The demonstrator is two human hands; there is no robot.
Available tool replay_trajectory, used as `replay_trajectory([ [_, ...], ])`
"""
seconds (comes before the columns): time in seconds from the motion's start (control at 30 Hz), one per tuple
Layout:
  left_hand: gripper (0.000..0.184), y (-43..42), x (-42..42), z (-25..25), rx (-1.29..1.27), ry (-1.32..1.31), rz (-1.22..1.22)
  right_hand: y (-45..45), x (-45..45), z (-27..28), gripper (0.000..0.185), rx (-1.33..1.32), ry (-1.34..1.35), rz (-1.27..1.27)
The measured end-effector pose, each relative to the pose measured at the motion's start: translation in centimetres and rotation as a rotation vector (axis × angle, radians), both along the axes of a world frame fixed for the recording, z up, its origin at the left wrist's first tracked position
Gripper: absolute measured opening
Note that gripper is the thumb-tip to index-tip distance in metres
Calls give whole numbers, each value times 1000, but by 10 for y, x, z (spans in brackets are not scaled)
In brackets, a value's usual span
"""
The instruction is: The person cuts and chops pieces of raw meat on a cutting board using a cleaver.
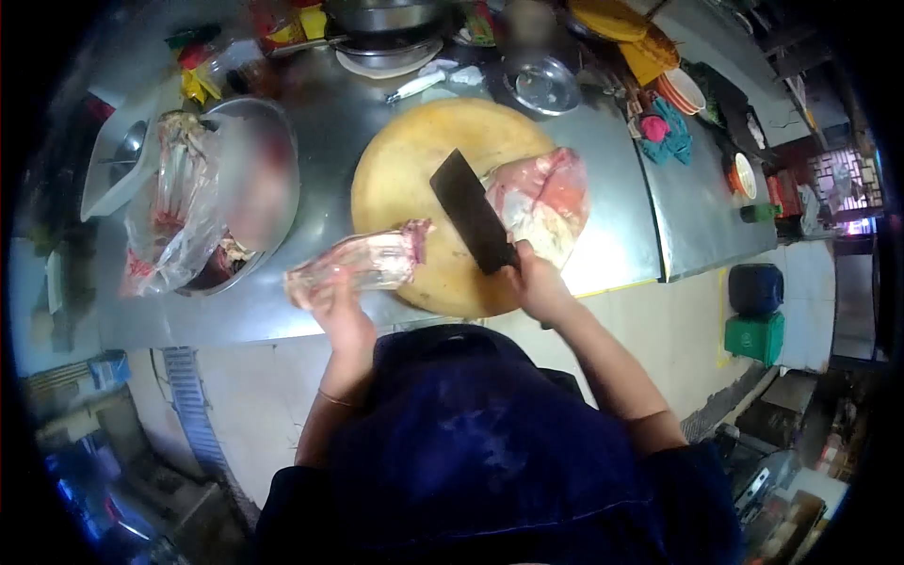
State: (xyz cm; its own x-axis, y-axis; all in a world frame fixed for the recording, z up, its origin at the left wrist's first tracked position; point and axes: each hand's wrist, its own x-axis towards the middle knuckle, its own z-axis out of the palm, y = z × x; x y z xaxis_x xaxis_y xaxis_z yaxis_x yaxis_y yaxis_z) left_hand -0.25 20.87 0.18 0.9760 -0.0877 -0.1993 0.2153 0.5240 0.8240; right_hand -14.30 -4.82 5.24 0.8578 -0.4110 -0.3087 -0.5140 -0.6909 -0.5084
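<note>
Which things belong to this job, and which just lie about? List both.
Job in hand: cleaver, in the right hand; bony meat, in the left hand; round chopping board; meat slab at its right edge.

Seemingly lying about: shiny bowl; teal bundle; green container.

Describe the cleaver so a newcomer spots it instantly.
Find the round yellow cutting board on the metal counter. Over it, the right hand grips the cleaver. Broad, dark and rectangular, it stands out from the pinkish meat beside it.
</note>
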Motion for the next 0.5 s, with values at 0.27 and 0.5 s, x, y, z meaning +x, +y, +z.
replay_trajectory([
  [0.27, 36, -28, 14, -22, -320, 606, -145, 10, 4, 43, 29, 140, -202, -144],
  [0.5, 33, 14, 2, -13, 253, 372, -164, 42, 29, 41, 31, -125, -145, 166],
])
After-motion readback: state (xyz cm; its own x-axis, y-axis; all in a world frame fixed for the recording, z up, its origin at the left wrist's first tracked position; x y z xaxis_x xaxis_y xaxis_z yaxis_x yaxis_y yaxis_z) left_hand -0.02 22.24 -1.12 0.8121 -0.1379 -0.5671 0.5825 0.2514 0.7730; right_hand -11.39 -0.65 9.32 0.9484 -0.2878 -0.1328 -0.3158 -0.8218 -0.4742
